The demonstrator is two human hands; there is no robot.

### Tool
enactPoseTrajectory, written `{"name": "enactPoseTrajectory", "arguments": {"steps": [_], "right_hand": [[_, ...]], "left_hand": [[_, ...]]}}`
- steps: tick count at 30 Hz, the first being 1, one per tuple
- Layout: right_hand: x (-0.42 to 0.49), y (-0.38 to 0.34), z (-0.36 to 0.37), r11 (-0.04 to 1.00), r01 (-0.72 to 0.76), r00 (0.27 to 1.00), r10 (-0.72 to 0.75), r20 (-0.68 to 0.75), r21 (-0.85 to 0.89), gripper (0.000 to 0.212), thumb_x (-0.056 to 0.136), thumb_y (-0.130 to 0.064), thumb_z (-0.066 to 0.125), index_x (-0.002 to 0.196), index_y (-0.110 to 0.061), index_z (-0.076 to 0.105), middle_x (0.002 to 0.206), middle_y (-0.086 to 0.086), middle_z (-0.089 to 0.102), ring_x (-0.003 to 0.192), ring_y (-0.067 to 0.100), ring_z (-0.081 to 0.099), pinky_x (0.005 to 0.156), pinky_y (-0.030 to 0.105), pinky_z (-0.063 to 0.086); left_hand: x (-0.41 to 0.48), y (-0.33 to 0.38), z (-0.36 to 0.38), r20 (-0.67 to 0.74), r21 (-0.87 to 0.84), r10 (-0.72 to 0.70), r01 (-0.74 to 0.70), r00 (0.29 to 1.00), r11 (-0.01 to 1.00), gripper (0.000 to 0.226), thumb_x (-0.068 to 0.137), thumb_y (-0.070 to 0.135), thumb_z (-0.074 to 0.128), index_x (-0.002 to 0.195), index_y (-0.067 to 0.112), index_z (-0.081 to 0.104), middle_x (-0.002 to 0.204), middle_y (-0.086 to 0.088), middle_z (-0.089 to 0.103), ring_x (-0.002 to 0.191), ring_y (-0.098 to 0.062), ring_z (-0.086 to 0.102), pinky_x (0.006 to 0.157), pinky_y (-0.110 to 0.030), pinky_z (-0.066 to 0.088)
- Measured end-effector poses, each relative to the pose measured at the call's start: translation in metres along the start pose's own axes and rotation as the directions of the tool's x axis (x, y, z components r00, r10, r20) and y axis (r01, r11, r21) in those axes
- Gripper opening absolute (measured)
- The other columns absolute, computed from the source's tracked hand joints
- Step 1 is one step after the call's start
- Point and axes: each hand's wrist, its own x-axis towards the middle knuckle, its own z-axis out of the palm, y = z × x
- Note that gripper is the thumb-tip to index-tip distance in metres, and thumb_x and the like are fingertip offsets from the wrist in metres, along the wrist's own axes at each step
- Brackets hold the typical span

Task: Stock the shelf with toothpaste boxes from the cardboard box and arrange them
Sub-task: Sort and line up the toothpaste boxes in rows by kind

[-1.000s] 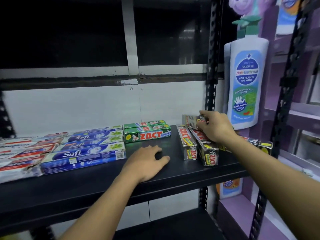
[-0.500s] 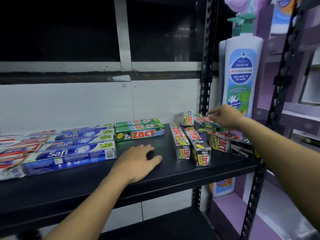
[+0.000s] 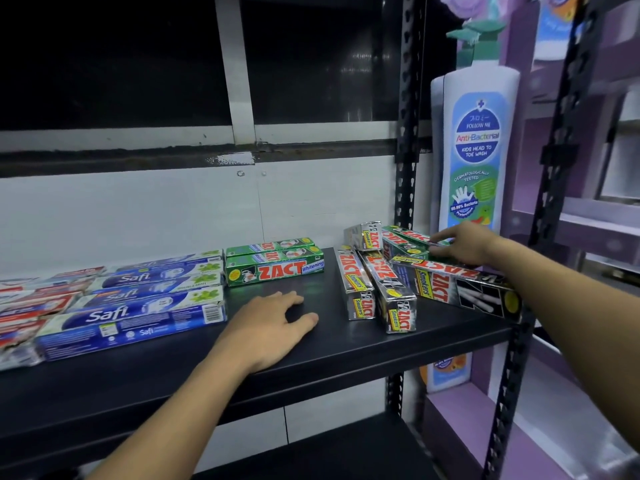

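On the black shelf (image 3: pixel 207 372) lie rows of toothpaste boxes: blue Safi boxes (image 3: pixel 138 317) at the left, green Zact Whitening boxes (image 3: pixel 273 263) in the middle, silver Zact Smokers boxes (image 3: pixel 377 289) at the right. My left hand (image 3: pixel 273 327) rests flat on the bare shelf in front of the green boxes. My right hand (image 3: pixel 460 245) lies on a green Zact box (image 3: pixel 408 242) at the back right, fingers extended along it. A long Zact Smokers box (image 3: pixel 457 289) lies crosswise under my right wrist. No cardboard box is in view.
Red toothpaste boxes (image 3: pixel 27 306) sit at the far left. A black slotted upright (image 3: pixel 408 133) stands behind the right boxes. A large cardboard display shaped like a wash bottle (image 3: pixel 478 150) stands beyond it, beside purple shelving (image 3: pixel 588 220). A lower black shelf (image 3: pixel 329 455) is below.
My right hand has moved right from the small silver box onto the green Zact box at the back right. The left hand stays put.
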Motion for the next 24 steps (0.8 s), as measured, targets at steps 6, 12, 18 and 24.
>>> {"name": "enactPoseTrajectory", "arguments": {"steps": [6, 12, 18, 24], "right_hand": [[-0.011, 0.008, -0.006, 0.976, -0.075, 0.982, 0.108, -0.156, 0.204, 0.031, 0.088, -0.037, 0.071, 0.114, -0.022, 0.072, 0.105, 0.011, 0.071, 0.099, 0.030, 0.064, 0.078, 0.030, 0.054], [-0.054, -0.004, -0.030, 0.933, 0.034, 0.917, 0.115, -0.383, 0.359, 0.028, 0.089, -0.032, 0.069, 0.112, -0.016, 0.074, 0.089, 0.009, 0.073, 0.071, 0.022, 0.065, 0.062, 0.025, 0.044], [-0.111, -0.034, -0.053, 0.814, 0.232, 0.883, 0.053, -0.466, 0.532, 0.030, 0.083, -0.036, 0.073, 0.112, -0.024, 0.074, 0.097, 0.001, 0.075, 0.084, 0.017, 0.071, 0.086, 0.041, 0.058], [-0.179, -0.090, -0.037, 0.794, 0.487, 0.818, -0.271, -0.507, 0.362, 0.026, 0.081, -0.026, 0.077, 0.108, -0.026, 0.076, 0.090, -0.014, 0.074, 0.083, 0.007, 0.070, 0.083, 0.030, 0.054]], "left_hand": [[-0.001, 0.000, 0.000, -0.022, -0.019, 0.003, -0.003, 1.000, 1.000, 0.060, 0.090, 0.067, 0.045, 0.142, 0.038, 0.046, 0.156, 0.016, 0.034, 0.145, -0.008, 0.028, 0.115, -0.037, 0.030], [-0.004, 0.002, -0.001, -0.067, -0.050, -0.035, 0.031, 0.997, 0.998, 0.057, 0.086, 0.067, 0.049, 0.136, 0.039, 0.052, 0.144, 0.010, 0.051, 0.132, -0.012, 0.047, 0.105, -0.035, 0.042], [-0.026, 0.010, -0.014, -0.342, -0.096, 0.038, -0.075, 0.939, 0.993, 0.047, 0.089, 0.058, 0.055, 0.131, 0.039, 0.055, 0.125, 0.014, 0.064, 0.111, -0.011, 0.058, 0.092, -0.029, 0.046], [-0.063, -0.009, -0.025, -0.556, -0.465, -0.172, -0.133, 0.813, 0.875, 0.041, 0.088, 0.046, 0.066, 0.127, 0.037, 0.057, 0.124, 0.023, 0.063, 0.117, -0.002, 0.058, 0.103, -0.034, 0.046]]}}
